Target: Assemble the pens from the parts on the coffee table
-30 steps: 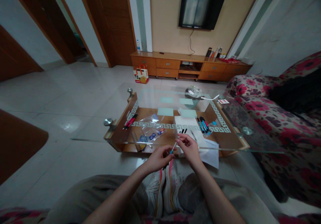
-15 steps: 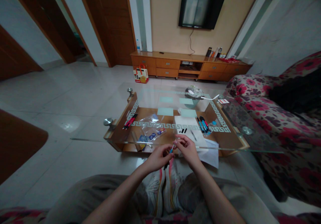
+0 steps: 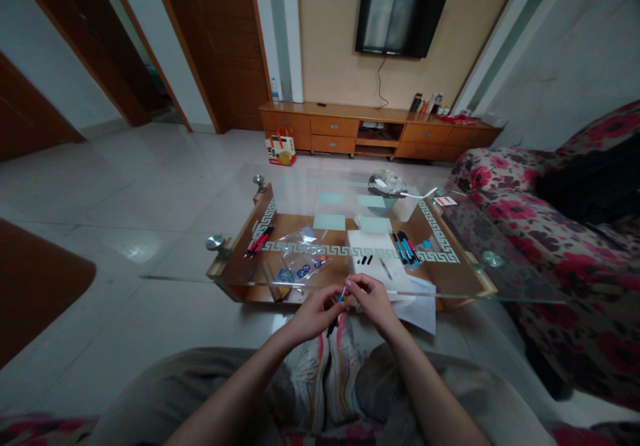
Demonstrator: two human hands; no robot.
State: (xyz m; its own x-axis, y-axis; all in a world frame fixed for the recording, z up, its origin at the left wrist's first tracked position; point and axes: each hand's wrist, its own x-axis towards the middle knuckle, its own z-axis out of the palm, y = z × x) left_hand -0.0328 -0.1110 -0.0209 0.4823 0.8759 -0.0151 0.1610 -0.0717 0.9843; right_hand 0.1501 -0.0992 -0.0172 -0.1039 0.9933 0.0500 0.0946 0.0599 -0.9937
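Head view: the pen (image 3: 341, 298) sits between the person's hands, at the near edge of the glass table (image 3: 175, 277), above the shoes (image 3: 345, 373). The left hand (image 3: 317, 311) has its fingers closed around the blue part; the right hand (image 3: 373, 301) pinches the thin, pale end between its fingertips. A second ago the hands were farther apart and more of that pale length showed; now they nearly touch. Just beyond, small black pieces (image 3: 365, 260) lie in a row near loose blue and red pens (image 3: 407, 248). To the left lies a clear bag (image 3: 295, 249); whether it holds anything, I can't tell. Farther back, a bowl (image 3: 383, 207) holds crumpled plastic (image 3: 391, 183). By the cabinet (image 3: 335, 127) stands a carrier (image 3: 281, 149), its inside hidden from here.
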